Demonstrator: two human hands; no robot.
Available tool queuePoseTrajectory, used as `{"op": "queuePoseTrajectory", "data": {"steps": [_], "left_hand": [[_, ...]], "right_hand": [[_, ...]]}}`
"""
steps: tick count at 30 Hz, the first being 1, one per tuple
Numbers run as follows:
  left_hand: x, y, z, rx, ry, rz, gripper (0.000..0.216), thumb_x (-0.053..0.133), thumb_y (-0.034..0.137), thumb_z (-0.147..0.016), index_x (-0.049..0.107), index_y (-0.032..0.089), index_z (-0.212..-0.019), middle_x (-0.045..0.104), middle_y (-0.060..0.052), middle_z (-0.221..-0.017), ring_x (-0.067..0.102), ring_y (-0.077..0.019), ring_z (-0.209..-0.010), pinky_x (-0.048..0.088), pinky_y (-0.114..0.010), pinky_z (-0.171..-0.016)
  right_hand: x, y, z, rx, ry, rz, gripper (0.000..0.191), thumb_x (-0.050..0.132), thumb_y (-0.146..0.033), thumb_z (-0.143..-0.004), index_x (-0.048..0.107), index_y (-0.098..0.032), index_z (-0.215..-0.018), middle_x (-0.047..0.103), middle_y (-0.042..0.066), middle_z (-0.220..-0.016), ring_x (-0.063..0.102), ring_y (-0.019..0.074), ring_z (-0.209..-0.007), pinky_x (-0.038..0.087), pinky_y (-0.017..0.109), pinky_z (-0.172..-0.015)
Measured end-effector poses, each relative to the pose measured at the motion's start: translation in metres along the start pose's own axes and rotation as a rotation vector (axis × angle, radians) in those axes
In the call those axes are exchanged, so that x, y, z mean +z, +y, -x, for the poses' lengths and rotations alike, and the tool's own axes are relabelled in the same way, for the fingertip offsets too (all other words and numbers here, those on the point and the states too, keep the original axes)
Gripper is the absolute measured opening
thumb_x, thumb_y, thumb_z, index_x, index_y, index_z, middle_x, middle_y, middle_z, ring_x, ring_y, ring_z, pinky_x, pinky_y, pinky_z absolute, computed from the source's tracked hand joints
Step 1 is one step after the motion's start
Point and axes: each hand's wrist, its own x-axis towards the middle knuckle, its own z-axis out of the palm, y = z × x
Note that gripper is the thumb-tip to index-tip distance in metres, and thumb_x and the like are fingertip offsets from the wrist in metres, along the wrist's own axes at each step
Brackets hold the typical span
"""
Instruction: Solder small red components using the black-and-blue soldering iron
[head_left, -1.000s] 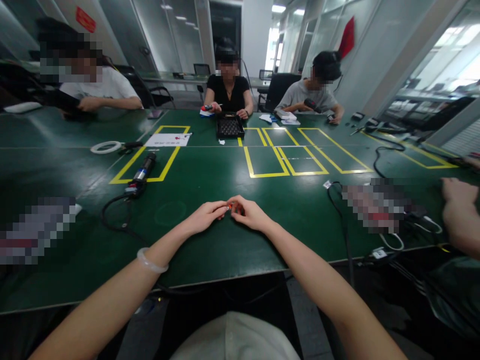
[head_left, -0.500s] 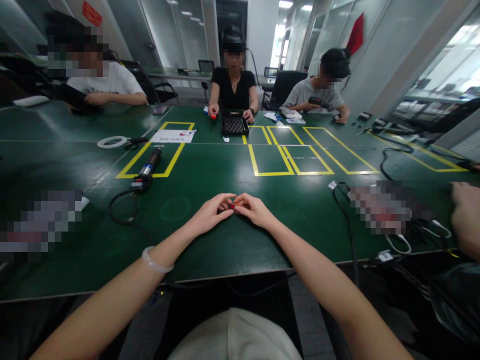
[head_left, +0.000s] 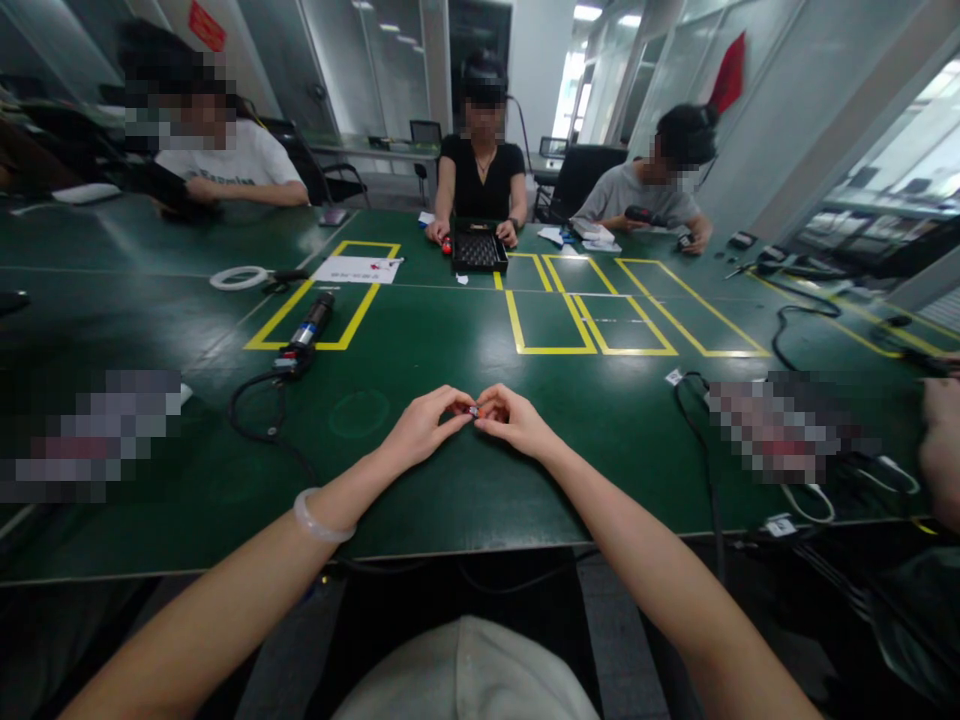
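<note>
My left hand (head_left: 424,428) and my right hand (head_left: 517,422) meet above the green table (head_left: 450,510), fingertips almost touching. Between them is a small piece (head_left: 474,411) with red and silvery parts, too small and too covered to name. Thumb and fingers of the left hand pinch it from one side. The right hand's fingers are closed around its other side. A pale bracelet (head_left: 322,518) circles my left wrist.
A cylindrical tool (head_left: 309,325) with a black cable lies left of my hands, near a white sheet (head_left: 356,270). Yellow tape (head_left: 555,350) marks rectangles on the table. Across it, a co-worker has a black tray (head_left: 480,248). A dark cable (head_left: 694,450) runs down at right.
The small piece has turned between my fingers and now shows a silvery side. My hands stay together. The co-worker opposite has lowered a red object beside the black tray.
</note>
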Motion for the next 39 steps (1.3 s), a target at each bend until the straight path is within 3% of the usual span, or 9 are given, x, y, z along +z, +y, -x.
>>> {"op": "queuePoseTrajectory", "data": {"steps": [5, 17, 31, 35, 39], "left_hand": [[-0.001, 0.003, 0.001, -0.003, 0.020, -0.016, 0.026, 0.053, 0.034, -0.089, 0.059, 0.021, -0.111, 0.064, -0.005, -0.101, 0.062, -0.0183, -0.090, 0.048, -0.031, -0.084], [-0.002, 0.000, 0.000, -0.076, -0.003, 0.029, 0.022, 0.053, 0.035, -0.090, 0.063, 0.020, -0.103, 0.068, -0.004, -0.095, 0.063, -0.0174, -0.086, 0.048, -0.028, -0.077], [-0.004, 0.003, 0.002, 0.041, -0.028, -0.047, 0.024, 0.051, 0.036, -0.091, 0.059, 0.021, -0.109, 0.065, -0.003, -0.100, 0.062, -0.0164, -0.091, 0.048, -0.029, -0.084], [-0.032, -0.016, -0.006, -0.009, 0.033, -0.203, 0.039, 0.050, 0.043, -0.091, 0.053, 0.020, -0.122, 0.061, -0.006, -0.115, 0.060, -0.0192, -0.103, 0.046, -0.033, -0.091], [-0.091, -0.079, -0.008, -0.164, 0.116, -0.604, 0.054, 0.050, 0.046, -0.089, 0.046, 0.017, -0.134, 0.047, -0.013, -0.138, 0.044, -0.0283, -0.126, 0.036, -0.042, -0.104]], "right_hand": [[-0.001, -0.003, 0.000, 0.013, -0.009, -0.038, 0.023, 0.064, -0.034, -0.083, 0.056, -0.017, -0.095, 0.066, 0.002, -0.082, 0.058, 0.0116, -0.067, 0.045, 0.023, -0.063], [-0.003, -0.010, 0.000, 0.046, 0.014, -0.054, 0.030, 0.050, -0.045, -0.092, 0.058, -0.016, -0.093, 0.067, 0.004, -0.079, 0.059, 0.0122, -0.069, 0.047, 0.025, -0.068], [-0.006, -0.003, -0.002, 0.070, -0.041, -0.167, 0.025, 0.068, -0.038, -0.080, 0.063, -0.016, -0.091, 0.068, 0.003, -0.083, 0.059, 0.0123, -0.071, 0.046, 0.026, -0.069], [-0.006, -0.001, -0.003, 0.071, -0.005, -0.198, 0.027, 0.069, -0.039, -0.078, 0.061, -0.016, -0.092, 0.066, 0.002, -0.083, 0.057, 0.0114, -0.068, 0.046, 0.025, -0.066], [-0.007, 0.002, -0.004, 0.079, -0.003, -0.211, 0.029, 0.070, -0.039, -0.077, 0.060, -0.016, -0.091, 0.065, 0.002, -0.082, 0.056, 0.0106, -0.066, 0.046, 0.025, -0.064]]}}
